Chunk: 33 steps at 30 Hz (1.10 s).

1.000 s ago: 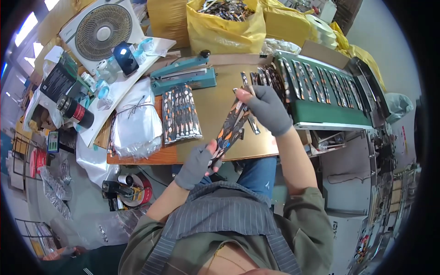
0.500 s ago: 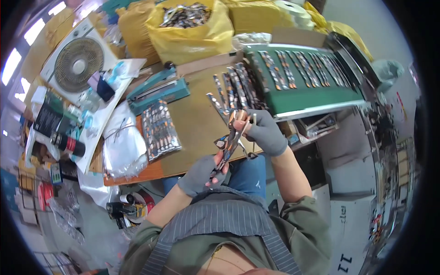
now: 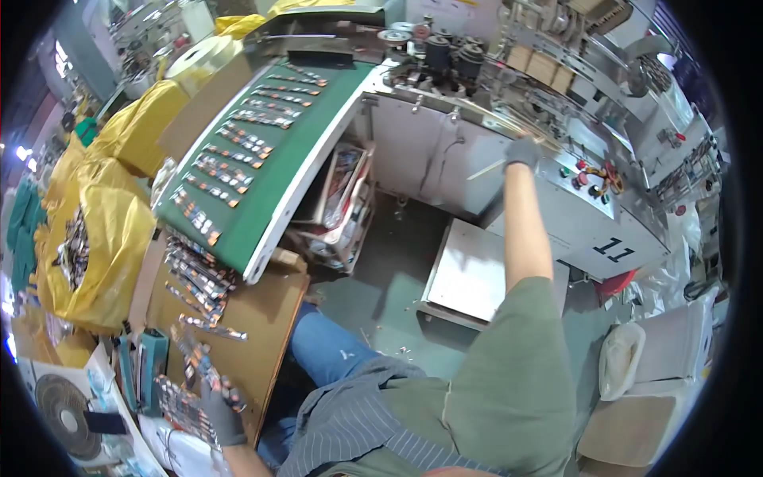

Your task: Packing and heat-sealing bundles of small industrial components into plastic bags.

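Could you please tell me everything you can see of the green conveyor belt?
The conveyor belt has a flat, smooth-looking green surface edged on its near side by a pale, metallic-looking rail. It slants across the picture from beside the brown table up to a dark bracket at its far end. Slim patterned packets lie flat across it, some bunched together, with bare green between. Whether it is running cannot be told.

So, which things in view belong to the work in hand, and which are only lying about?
Seemingly part of the work:
strips in the left grip
belt carrying more strips
table with loose strips
machine by the right grip

Seemingly just lying about:
fan
phone
carton at lower right
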Tool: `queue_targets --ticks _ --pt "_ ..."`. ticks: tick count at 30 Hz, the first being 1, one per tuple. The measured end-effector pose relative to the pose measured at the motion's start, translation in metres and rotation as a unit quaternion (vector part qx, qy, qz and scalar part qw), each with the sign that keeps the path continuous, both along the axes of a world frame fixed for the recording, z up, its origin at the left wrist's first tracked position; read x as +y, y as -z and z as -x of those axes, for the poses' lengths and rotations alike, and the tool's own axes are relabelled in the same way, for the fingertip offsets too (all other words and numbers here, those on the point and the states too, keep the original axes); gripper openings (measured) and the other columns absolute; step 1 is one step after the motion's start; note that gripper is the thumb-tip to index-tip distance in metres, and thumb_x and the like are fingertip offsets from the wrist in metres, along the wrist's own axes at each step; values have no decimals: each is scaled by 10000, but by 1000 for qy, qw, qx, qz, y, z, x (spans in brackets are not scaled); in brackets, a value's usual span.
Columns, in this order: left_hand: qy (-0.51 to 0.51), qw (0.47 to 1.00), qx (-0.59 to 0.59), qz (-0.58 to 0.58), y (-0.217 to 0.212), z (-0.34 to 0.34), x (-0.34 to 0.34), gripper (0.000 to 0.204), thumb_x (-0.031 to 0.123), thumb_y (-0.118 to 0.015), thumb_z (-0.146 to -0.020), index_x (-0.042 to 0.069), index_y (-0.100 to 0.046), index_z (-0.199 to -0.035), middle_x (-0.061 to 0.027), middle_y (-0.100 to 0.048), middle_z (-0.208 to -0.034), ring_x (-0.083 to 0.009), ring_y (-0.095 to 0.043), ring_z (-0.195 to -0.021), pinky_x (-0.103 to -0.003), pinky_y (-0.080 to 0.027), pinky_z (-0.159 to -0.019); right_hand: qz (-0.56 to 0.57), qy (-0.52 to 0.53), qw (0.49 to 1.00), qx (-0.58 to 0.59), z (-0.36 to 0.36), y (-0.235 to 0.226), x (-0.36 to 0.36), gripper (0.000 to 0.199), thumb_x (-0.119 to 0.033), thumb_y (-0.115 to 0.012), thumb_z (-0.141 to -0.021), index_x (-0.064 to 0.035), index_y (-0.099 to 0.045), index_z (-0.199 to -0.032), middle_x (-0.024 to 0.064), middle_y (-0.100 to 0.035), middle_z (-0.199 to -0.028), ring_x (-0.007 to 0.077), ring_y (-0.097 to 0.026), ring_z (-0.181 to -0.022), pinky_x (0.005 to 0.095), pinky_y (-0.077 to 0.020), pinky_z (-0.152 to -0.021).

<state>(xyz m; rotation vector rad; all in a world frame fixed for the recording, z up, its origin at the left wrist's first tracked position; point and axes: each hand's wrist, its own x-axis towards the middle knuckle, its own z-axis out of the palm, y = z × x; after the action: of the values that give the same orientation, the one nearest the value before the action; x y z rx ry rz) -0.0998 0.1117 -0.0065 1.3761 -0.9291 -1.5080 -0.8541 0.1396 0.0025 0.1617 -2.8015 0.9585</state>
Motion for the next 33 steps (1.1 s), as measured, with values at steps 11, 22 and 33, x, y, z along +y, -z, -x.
queue_targets --ticks 11,22,33 --pt "-39 996 -67 -33 10 1 -18 232 237 -517 -927 96 -503 -1111 -68 -640 -902 -161 -625 -594 -260 -497 -503 -176 -27 979 94 68 -12 24 746 -565 -544 -775 -34 -428 -1287 221 -426 -1321 313 -389 -1248 425 -291 -1021" --pt "-37 997 -62 -39 3 30 2 302 290 -516 -927 64 -478 -1124 -59 -614 -852 -139 -593 -611 -237 -461 -505 50 -129 929 342 18 65 9 799 -513 -536 -835 -68 -223 -1421 252 -316 -1392 422 -311 -1273 474 -260 -1054" --pt "210 972 -79 77 -77 160 27 333 307 -451 -957 6 -550 -1056 -77 -608 -825 -130 -590 -683 -265 -488 -649 -2 -813 516 -269 -397 -86 -56 328 -317 -600 -874 6 -641 -920 88 -657 -785 120 -584 -677 283 -461 -601"
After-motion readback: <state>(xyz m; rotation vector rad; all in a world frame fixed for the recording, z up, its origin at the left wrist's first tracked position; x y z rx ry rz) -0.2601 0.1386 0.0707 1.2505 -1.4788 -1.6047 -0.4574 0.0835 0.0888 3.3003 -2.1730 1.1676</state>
